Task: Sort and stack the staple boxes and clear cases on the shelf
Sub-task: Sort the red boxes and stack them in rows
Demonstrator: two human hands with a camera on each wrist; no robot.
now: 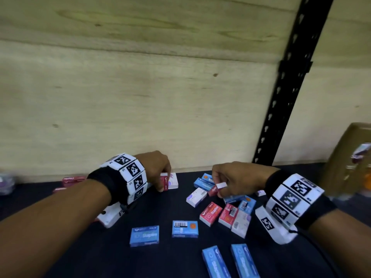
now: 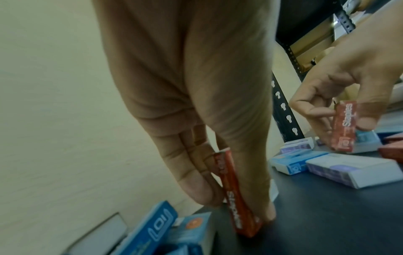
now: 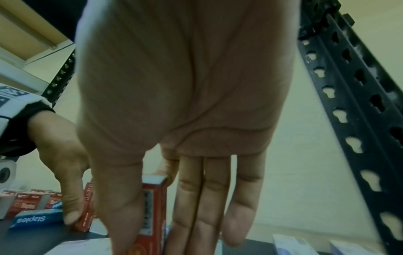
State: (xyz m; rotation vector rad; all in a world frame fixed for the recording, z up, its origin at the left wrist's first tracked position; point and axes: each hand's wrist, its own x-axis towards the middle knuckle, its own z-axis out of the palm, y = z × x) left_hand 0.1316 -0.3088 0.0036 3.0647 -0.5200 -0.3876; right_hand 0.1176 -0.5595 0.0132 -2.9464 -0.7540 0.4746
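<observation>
Many small staple boxes in red, blue and white lie scattered on the dark shelf point(image 1: 160, 261). My left hand point(image 1: 163, 184) pinches a red staple box point(image 2: 235, 198) between thumb and fingers and holds it on its edge on the shelf near the back wall, next to a white box point(image 1: 174, 182). My right hand point(image 1: 219, 190) grips another red staple box point(image 3: 152, 207) just above the pile of boxes point(image 1: 226, 213) at the right. Blue boxes point(image 1: 144, 235) lie flat in front. Blurred clear cases point(image 1: 6, 183) sit at the far left.
A plywood wall point(image 1: 140, 97) closes the back of the shelf. A black perforated rack upright point(image 1: 281, 97) stands at the back right, with a cardboard box point(image 1: 349, 161) beyond it. Red boxes point(image 1: 73, 180) are grouped at the back left. Two long blue boxes point(image 1: 215, 263) lie near the front.
</observation>
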